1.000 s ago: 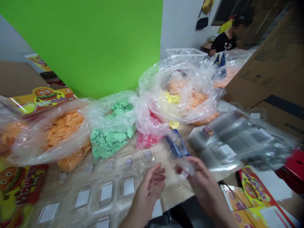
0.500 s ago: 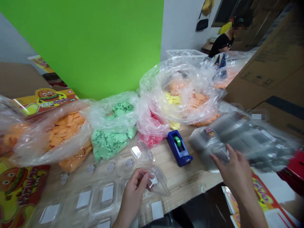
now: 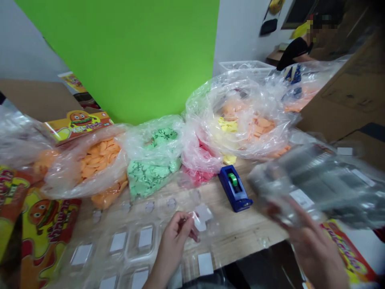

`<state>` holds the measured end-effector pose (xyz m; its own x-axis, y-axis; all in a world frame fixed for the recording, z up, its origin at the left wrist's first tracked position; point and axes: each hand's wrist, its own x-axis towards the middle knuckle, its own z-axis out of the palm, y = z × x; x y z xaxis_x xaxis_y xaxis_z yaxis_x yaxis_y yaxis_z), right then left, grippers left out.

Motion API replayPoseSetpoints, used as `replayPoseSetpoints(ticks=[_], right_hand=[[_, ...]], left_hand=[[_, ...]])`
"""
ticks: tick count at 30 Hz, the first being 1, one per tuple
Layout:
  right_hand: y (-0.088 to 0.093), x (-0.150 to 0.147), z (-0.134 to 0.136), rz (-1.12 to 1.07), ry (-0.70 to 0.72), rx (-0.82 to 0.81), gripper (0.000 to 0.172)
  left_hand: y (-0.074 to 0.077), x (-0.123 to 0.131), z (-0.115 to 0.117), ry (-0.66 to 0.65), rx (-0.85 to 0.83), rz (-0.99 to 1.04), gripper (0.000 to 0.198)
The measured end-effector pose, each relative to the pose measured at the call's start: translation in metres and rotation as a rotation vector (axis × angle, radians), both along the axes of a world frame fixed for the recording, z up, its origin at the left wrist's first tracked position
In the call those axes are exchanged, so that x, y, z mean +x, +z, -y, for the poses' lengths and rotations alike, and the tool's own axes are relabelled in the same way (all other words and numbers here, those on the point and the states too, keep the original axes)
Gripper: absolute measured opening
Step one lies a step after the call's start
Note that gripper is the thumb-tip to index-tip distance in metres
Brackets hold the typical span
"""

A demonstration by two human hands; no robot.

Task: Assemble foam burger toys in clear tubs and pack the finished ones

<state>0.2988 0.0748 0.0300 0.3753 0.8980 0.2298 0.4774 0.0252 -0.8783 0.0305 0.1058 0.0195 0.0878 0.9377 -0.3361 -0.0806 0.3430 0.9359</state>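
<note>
My left hand [image 3: 182, 228] is closed in a pinch on the edge of a clear plastic container [image 3: 215, 224] with a white label in it, held just above the table. My right hand [image 3: 309, 237] is blurred at the right, its thumb and fingers around a clear container [image 3: 287, 214] at the near end of the stacked clear containers [image 3: 327, 180]. Between the hands stands a blue tape dispenser [image 3: 237, 190] with a green roll. Below and left of my left hand, open clear containers [image 3: 140, 251] with white cards lie in rows on the table.
Plastic bags with orange pieces [image 3: 102, 156], green pieces [image 3: 153, 172], pink pieces [image 3: 200, 172] and mixed yellow and orange pieces [image 3: 228, 124] line the back. Printed burger boxes [image 3: 48, 228] sit left. A cardboard box [image 3: 349, 92] rises at right; a person [image 3: 296, 54] is behind.
The view has turned slightly left. My right hand has come lower and nearer at the stack, its fingers now around a container. My left hand keeps its pinch.
</note>
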Motion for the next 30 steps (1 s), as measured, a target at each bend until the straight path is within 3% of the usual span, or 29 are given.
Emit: replayPoseSetpoints(ticks=[2, 4, 6, 8, 10, 12, 14, 16, 18, 22, 26, 30], right_hand=[[-0.012, -0.035, 0.006, -0.607, 0.381, -0.208, 0.052], [-0.024, -0.065, 0.011, -1.029, 0.494, -0.367, 0.048], [-0.031, -0.083, 0.013, -1.24, 0.534, -0.462, 0.046], [-0.033, -0.087, 0.013, -1.287, 0.596, -0.522, 0.047], [-0.031, -0.083, 0.013, -1.209, 0.647, -0.588, 0.05], [-0.03, -0.077, 0.012, -1.024, 0.593, -0.625, 0.046], [-0.03, -0.073, 0.01, -0.828, 0.484, -0.566, 0.042], [-0.033, -0.073, 0.006, -0.705, 0.444, -0.481, 0.049], [-0.039, -0.073, -0.001, -0.655, 0.457, -0.467, 0.06], [-0.058, -0.063, -0.02, -0.515, 0.357, -0.504, 0.06], [-0.075, -0.042, -0.035, -0.107, 0.231, -0.483, 0.065], [-0.085, -0.035, -0.037, 0.439, 0.215, -0.463, 0.063]], left_hand=[[0.004, 0.004, -0.002, -0.028, -0.003, 0.015, 0.027], [0.004, 0.006, -0.003, -0.033, -0.007, -0.007, 0.026], [0.001, 0.006, -0.004, -0.04, -0.007, -0.042, 0.024], [-0.005, 0.004, -0.004, -0.065, -0.018, -0.063, 0.023], [-0.012, 0.004, -0.003, -0.079, -0.04, -0.071, 0.02], [-0.017, 0.007, -0.001, -0.054, -0.038, -0.099, 0.018], [-0.021, 0.014, 0.002, -0.016, 0.007, -0.171, 0.021], [-0.024, 0.023, 0.006, -0.008, 0.058, -0.285, 0.035], [-0.026, 0.034, 0.01, -0.059, 0.092, -0.412, 0.051], [-0.027, 0.049, 0.012, -0.237, 0.27, -0.658, 0.073], [-0.031, 0.036, 0.013, -0.356, 0.483, -0.958, 0.069], [-0.049, 0.007, 0.023, -0.373, 0.508, -1.168, 0.07]])
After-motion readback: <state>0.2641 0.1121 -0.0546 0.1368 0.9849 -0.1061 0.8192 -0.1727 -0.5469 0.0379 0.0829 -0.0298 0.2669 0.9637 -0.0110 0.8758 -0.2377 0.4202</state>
